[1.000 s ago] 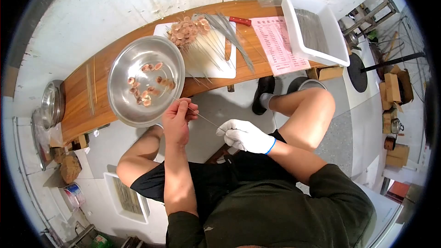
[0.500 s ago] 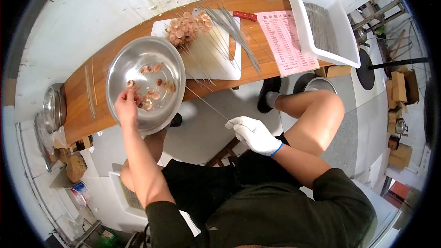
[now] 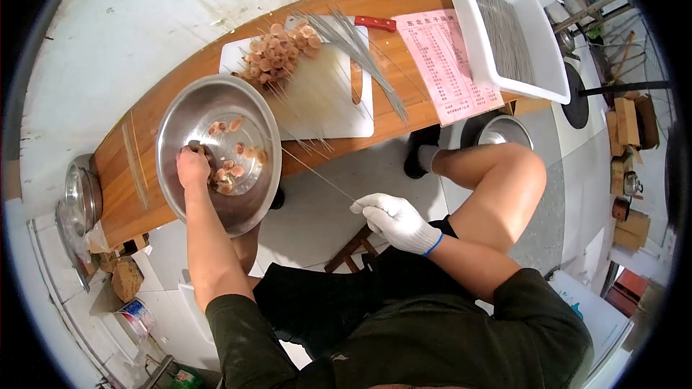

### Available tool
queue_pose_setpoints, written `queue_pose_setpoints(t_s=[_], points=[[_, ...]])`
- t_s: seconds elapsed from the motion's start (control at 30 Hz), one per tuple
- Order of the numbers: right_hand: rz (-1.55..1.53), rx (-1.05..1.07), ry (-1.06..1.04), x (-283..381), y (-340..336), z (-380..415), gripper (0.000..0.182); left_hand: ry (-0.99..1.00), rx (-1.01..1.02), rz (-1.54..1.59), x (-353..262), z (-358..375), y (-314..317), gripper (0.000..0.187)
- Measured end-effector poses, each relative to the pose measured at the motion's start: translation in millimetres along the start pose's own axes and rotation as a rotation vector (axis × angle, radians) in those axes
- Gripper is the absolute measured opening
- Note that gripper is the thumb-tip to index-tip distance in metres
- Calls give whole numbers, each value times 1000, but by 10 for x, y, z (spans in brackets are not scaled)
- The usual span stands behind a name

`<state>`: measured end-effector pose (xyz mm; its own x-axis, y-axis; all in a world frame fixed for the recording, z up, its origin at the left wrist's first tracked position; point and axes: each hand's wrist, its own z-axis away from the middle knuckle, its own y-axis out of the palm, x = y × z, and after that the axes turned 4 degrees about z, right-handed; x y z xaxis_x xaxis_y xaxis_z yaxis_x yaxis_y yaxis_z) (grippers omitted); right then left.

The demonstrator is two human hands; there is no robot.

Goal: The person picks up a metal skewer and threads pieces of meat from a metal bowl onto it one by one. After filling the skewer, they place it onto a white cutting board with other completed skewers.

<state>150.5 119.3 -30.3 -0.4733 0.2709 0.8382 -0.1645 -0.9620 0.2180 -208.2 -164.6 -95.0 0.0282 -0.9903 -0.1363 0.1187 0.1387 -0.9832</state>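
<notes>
The left hand point(image 3: 193, 167) reaches into the metal bowl point(image 3: 249, 117), its fingers down at the round pieces point(image 3: 226, 176), though whether they grip one I cannot tell. The fingers of the gloved right hand point(image 3: 401, 224) are closed on a thin skewer point(image 3: 317, 174) slanting towards the bowl's rim, while a cutting board point(image 3: 335, 94) beside the bowl bears heaped, threaded pieces point(image 3: 277, 55) on the tabletop point(image 3: 115, 162)
</notes>
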Motion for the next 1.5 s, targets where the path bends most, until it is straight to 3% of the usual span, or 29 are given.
queue_pose_setpoints(t_s=[0.2,0.33,0.47,0.7,1.03,1.13,1.5], points=[[128,-9,15,44,-1,-18,27,139,-75,232,-46,80,-74,26],[243,-19,-37,45,-12,-16,27,-86,127,703,-249,300,-283,20],[257,-2,-55,66,62,1,28,-232,312,1588,-154,514,-213,16],[432,16,-297,-44,159,108,27,-257,328,2064,-303,1306,-319,20],[550,-76,-464,-198,153,346,24,-63,240,2064,-296,1749,-450,25],[576,-95,-504,-202,155,369,24,36,298,2068,-313,1864,-534,25],[593,-80,-452,-210,185,440,25,22,212,2021,-369,1999,-599,28]])
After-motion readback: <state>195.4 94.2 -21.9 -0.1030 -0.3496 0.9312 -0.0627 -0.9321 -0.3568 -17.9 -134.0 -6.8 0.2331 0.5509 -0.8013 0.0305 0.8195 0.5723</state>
